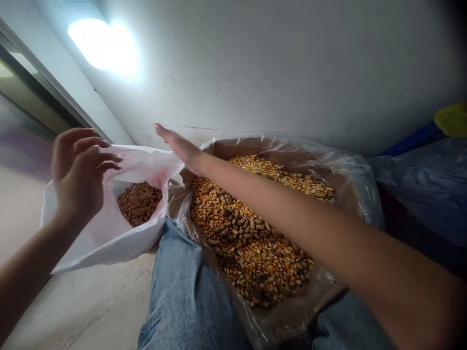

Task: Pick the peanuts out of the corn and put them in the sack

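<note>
My left hand (pixel 80 170) is raised over the left side of a white sack (pixel 98 243), its fingers loosely curved and apart with nothing in them. Inside the sack lies a heap of reddish-brown nuts that look like peanuts (pixel 140 204). My right hand (pixel 180 148) is stretched out flat between the sack and a plastic-lined cardboard box (pixel 350 194), seen edge-on and holding nothing visible. Yellow and orange corn kernels (pixel 270 265) fill the box, with unshelled peanuts (pixel 248 226) gathered in the middle. My right forearm crosses above the corn and hides part of it.
A pale wall (pixel 292 63) stands behind the box, with a bright lamp (pixel 105 43) at upper left. My jeans-clad leg (pixel 189 291) is between sack and box. Dark plastic (pixel 430 180) and a yellow item (pixel 452 119) lie at the right. The floor (pixel 102 296) is light tile.
</note>
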### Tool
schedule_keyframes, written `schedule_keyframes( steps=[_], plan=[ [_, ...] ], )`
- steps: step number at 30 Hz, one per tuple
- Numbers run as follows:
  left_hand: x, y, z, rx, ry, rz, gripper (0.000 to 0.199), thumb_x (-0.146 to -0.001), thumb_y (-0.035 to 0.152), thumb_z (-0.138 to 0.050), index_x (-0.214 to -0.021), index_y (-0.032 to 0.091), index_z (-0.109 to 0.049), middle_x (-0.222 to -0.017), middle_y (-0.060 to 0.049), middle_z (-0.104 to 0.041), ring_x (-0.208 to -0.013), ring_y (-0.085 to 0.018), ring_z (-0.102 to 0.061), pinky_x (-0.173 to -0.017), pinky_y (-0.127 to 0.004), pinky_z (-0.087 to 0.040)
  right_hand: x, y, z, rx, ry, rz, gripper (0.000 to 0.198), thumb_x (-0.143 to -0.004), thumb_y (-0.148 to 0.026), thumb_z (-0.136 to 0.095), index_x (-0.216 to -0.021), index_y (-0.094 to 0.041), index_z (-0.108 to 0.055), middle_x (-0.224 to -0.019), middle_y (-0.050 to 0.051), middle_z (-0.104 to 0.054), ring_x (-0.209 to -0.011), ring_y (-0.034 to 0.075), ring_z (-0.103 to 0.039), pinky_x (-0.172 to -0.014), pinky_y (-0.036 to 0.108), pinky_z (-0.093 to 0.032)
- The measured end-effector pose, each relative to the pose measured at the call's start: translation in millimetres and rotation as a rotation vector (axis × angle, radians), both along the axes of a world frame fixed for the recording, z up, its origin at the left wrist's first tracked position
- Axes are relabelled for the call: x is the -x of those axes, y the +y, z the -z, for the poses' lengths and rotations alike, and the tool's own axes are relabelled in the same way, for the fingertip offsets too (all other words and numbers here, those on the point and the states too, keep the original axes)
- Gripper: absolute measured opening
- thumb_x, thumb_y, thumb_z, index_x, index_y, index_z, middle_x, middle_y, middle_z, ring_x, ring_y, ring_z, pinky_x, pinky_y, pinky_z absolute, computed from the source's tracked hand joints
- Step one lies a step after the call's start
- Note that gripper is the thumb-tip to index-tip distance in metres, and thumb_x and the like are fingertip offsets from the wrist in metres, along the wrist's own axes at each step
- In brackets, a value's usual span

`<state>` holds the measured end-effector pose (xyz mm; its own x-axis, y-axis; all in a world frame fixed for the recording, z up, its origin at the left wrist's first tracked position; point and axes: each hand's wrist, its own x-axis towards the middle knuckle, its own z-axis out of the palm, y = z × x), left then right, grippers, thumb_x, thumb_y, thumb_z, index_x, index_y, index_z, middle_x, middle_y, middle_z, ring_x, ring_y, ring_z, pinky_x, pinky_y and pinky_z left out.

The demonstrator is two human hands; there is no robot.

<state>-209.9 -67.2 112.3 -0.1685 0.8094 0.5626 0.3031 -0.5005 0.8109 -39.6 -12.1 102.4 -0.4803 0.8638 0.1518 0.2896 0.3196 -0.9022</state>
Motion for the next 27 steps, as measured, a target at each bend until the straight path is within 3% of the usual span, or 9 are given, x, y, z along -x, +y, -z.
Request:
schedule_keyframes(
  steps=[1,3,6,9,12,16,19,23,27],
  plan=[
    [-8,-5,2.2,0.030,0.049,0.070,0.024,-0.070,0.015,-0.045,-0.090,0.027,-0.051,-0.077,0.004,-0.050,-0.058,-0.008,-0.052,-0.050,-0.021,-0.043,-20,-3,7,0.023,0.032,-0.022,0.054,-0.085,-0.052,-0.016,-0.117,-0.016,-0.038,-0.124,0.003,-0.041,-0.109,0.013,-0.038,-0.088,0.026,-0.034],
    [-24,-10,12.2,0.145,0.261,0.211,0.020,-0.074,0.021,-0.046,-0.092,0.026,-0.050,-0.080,0.001,-0.053,-0.065,-0.010,-0.054,-0.055,-0.023,-0.045,-66,-13,26,0.114,-0.114,0.086,0.046,-0.082,-0.048,-0.033,-0.107,-0.014,-0.050,-0.114,0.007,-0.050,-0.100,0.016,-0.045,-0.085,0.028,-0.035],
    [-48,-1,38.8,0.294,0.790,0.397,0.025,-0.077,0.030,-0.044,-0.101,0.023,-0.048,-0.093,-0.003,-0.056,-0.075,-0.013,-0.055,-0.064,-0.026,-0.046,-124,-37,64,0.156,-0.350,0.187,0.032,-0.078,-0.040,-0.045,-0.095,-0.015,-0.057,-0.096,0.007,-0.058,-0.084,0.016,-0.052,-0.073,0.027,-0.039],
    [-76,23,72.6,0.273,1.257,0.403,0.028,-0.080,0.031,-0.037,-0.104,0.021,-0.047,-0.103,-0.007,-0.054,-0.082,-0.017,-0.056,-0.070,-0.029,-0.045,-154,-64,100,0.102,-0.491,0.271,0.022,-0.078,-0.031,-0.045,-0.086,-0.016,-0.058,-0.085,0.005,-0.059,-0.074,0.014,-0.054,-0.064,0.024,-0.039],
    [-99,45,103.5,0.346,1.549,0.399,0.027,-0.080,0.030,-0.035,-0.099,0.015,-0.048,-0.096,-0.011,-0.057,-0.083,-0.021,-0.057,-0.069,-0.030,-0.044,-163,-86,121,0.022,-0.720,0.263,0.018,-0.077,-0.032,-0.046,-0.082,-0.019,-0.057,-0.078,0.003,-0.060,-0.068,0.014,-0.054,-0.059,0.024,-0.037],
    [-111,56,128.8,0.425,1.625,0.323,0.028,-0.078,0.031,-0.036,-0.097,0.012,-0.046,-0.086,-0.013,-0.061,-0.079,-0.024,-0.058,-0.065,-0.032,-0.045,-163,-102,122,-0.050,-0.966,0.135,0.024,-0.072,-0.044,-0.051,-0.078,-0.021,-0.055,-0.074,0.003,-0.061,-0.070,0.019,-0.056,-0.059,0.026,-0.038],
    [-109,55,136.8,0.411,1.565,0.277,0.029,-0.080,0.032,-0.032,-0.098,0.013,-0.044,-0.090,-0.013,-0.061,-0.081,-0.023,-0.058,-0.068,-0.032,-0.044,-156,-107,115,-0.109,-1.032,0.063,0.020,-0.073,-0.037,-0.052,-0.081,-0.018,-0.055,-0.084,0.007,-0.061,-0.080,0.021,-0.056,-0.061,0.028,-0.040],
    [-107,53,140.3,0.403,1.467,0.253,0.030,-0.081,0.031,-0.029,-0.100,0.014,-0.044,-0.094,-0.011,-0.060,-0.084,-0.021,-0.058,-0.074,-0.031,-0.043,-149,-108,112,-0.048,-1.080,0.118,0.020,-0.074,-0.027,-0.051,-0.088,-0.014,-0.056,-0.091,0.012,-0.058,-0.086,0.024,-0.054,-0.065,0.029,-0.042],
    [-110,54,141.6,0.371,1.355,0.262,0.029,-0.080,0.026,-0.028,-0.097,0.015,-0.048,-0.094,-0.010,-0.060,-0.087,-0.019,-0.056,-0.077,-0.029,-0.041,-151,-108,118,0.028,-1.014,0.182,0.014,-0.072,-0.026,-0.049,-0.079,-0.016,-0.057,-0.088,0.010,-0.057,-0.084,0.022,-0.053,-0.064,0.028,-0.040]
  ],
)
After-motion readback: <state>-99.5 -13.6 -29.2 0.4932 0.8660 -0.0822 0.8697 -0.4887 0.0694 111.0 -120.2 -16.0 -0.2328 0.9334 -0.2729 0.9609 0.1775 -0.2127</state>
